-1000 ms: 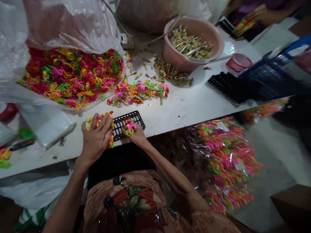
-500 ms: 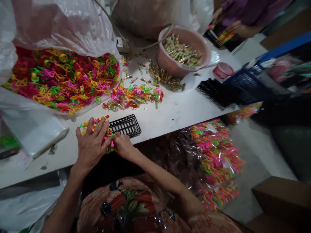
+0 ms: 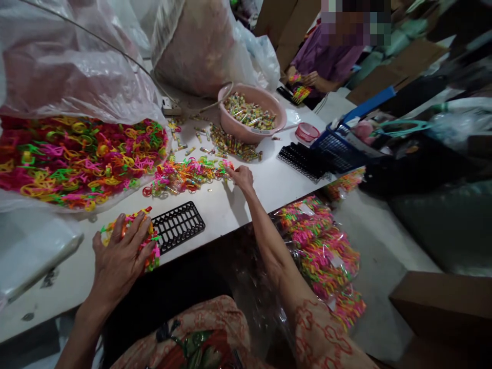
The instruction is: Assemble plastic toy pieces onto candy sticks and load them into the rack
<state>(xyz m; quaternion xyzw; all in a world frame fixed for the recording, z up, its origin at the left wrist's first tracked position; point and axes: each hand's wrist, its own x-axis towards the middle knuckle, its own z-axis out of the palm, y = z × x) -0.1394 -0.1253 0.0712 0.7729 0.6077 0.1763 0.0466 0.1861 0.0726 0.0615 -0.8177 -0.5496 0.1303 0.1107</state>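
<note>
My left hand lies flat with spread fingers on small bright plastic pieces, which fill the left part of a black slotted rack. The right part of that rack shows bare slots. My right hand is stretched out to the right end of a loose pile of colourful plastic pieces and small filled tubes. Its fingers are pinched together at the pile; what lies between the fingertips is too small to make out.
A big clear bag of bright plastic pieces lies open at left. Behind the pile stands a pink basin of small tubes. Stacked black racks and a blue basket are at right. Packed bags sit below the edge. A co-worker works beyond.
My right hand has left the rack beside my left hand and moved forward and right to the pile. My left hand stays on the pieces in the rack. The camera view has shifted.
</note>
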